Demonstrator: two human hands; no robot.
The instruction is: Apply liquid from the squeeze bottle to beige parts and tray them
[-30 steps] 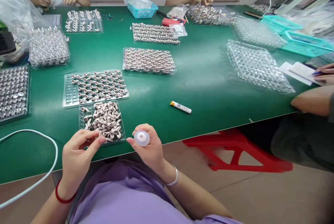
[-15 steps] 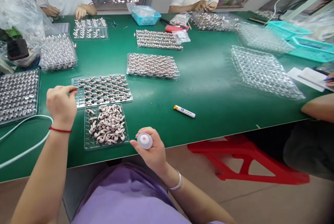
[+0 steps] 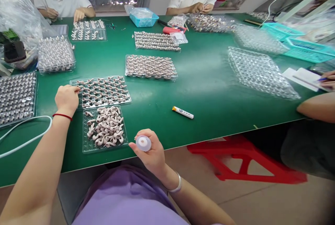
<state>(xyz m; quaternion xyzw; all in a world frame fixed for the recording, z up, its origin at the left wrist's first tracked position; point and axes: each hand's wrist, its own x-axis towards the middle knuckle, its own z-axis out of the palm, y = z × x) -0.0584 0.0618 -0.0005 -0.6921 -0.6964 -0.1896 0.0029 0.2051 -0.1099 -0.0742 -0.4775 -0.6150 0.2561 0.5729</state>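
My left hand reaches over the left end of a clear tray filled with rows of pale earbud shells. Its thumb and finger are pinched together there; whatever they hold is hidden. Nearer to me, a second clear tray carries a loose heap of similar earbud shells. Just right of that heap, my right hand is wrapped round a white, round bottle-like thing, seen end-on with a small tip in its middle.
A white marker lies right of my hands. More filled trays stand farther back, and a stack of clear trays is at the right. Co-workers' hands work across the table. A red stool stands below the edge.
My left hand has moved right, and its fingertips now reach the first shells in the tray. The right hand keeps its hold on the white bottle-like thing. The view has shifted slightly.
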